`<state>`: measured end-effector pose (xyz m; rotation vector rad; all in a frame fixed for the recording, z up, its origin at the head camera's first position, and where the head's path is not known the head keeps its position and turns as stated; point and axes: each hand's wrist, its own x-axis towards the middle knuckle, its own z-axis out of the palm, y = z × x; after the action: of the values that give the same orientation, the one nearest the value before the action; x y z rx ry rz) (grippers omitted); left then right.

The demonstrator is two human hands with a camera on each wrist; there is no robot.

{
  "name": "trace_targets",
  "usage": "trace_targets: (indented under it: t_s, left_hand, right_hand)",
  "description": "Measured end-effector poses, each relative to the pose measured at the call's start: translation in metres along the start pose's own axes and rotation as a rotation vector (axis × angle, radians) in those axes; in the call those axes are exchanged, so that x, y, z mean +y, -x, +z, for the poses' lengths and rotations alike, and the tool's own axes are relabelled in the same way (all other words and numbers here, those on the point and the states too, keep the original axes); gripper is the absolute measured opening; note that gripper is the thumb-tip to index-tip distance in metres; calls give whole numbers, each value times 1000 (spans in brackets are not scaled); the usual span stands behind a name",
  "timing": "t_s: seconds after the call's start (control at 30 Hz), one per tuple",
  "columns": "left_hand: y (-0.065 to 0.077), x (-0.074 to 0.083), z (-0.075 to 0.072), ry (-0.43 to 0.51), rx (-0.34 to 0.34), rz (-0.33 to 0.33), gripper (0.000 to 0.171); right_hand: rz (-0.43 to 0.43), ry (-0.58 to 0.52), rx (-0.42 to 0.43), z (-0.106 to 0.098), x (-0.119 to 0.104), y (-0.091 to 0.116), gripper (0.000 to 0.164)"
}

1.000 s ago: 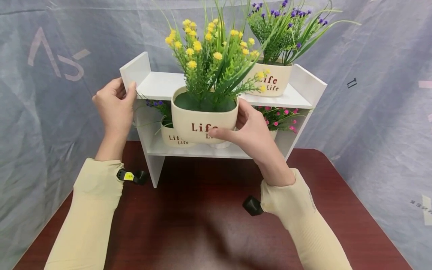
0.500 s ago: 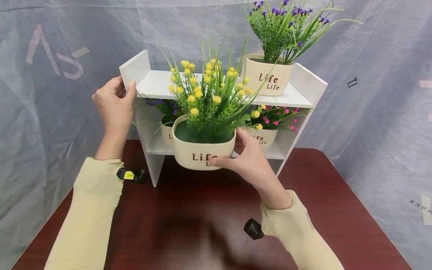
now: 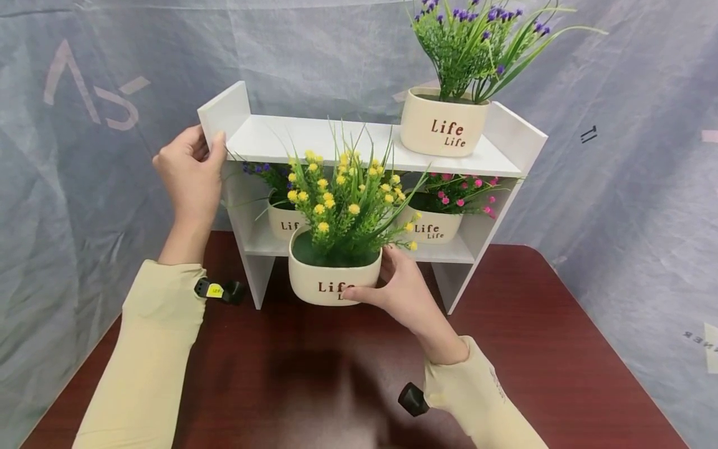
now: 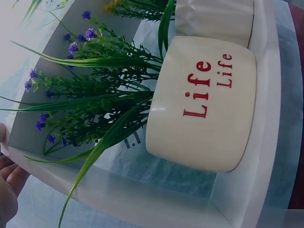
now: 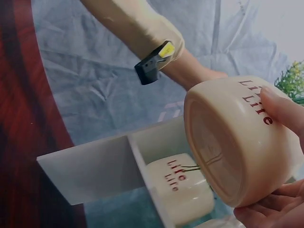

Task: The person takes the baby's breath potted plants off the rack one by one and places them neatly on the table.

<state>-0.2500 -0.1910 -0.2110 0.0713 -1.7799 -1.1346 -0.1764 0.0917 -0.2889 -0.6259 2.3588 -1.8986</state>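
Note:
My right hand (image 3: 401, 296) grips a cream oval flowerpot (image 3: 314, 284) of yellow flowers by its right end, thumb across the "Life" lettering. The pot hangs in front of the white shelf (image 3: 314, 134), above the table. In the right wrist view the pot's underside (image 5: 213, 142) shows, with fingers (image 5: 270, 209) beneath it. My left hand (image 3: 191, 168) pinches the upright left side panel of the shelf between thumb and fingers. In the left wrist view only part of that hand (image 4: 8, 190) appears, at the panel's edge.
A purple-flowered pot (image 3: 443, 128) stands on the top board's right side. On the lower board are a purple-flowered pot (image 3: 280, 221) at left and a pink-flowered pot (image 3: 434, 226) at right. A dark red table (image 3: 505, 349) lies below, with grey cloth (image 3: 336, 56) behind.
My right hand has lowered the yellow-flowered pot from the top board's level to below the lower board, uncovering the pink-flowered pot. My left hand stays on the side panel.

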Motion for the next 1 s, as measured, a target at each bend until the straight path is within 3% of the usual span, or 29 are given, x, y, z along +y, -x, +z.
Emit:
trace_targets:
  t_s: [0.43, 0.7, 1.0]
  left_hand:
    - [0, -1, 0, 7, 0, -4, 24]
    - [-2, -1, 1, 16, -1, -10, 24]
    - [-3, -2, 3, 21, 9, -9, 23]
  right_hand:
    - [41, -5, -22, 12, 33, 0, 71]
    - [85, 46, -35, 23, 52, 1, 70]
    - [79, -14, -69, 40, 76, 1, 80]
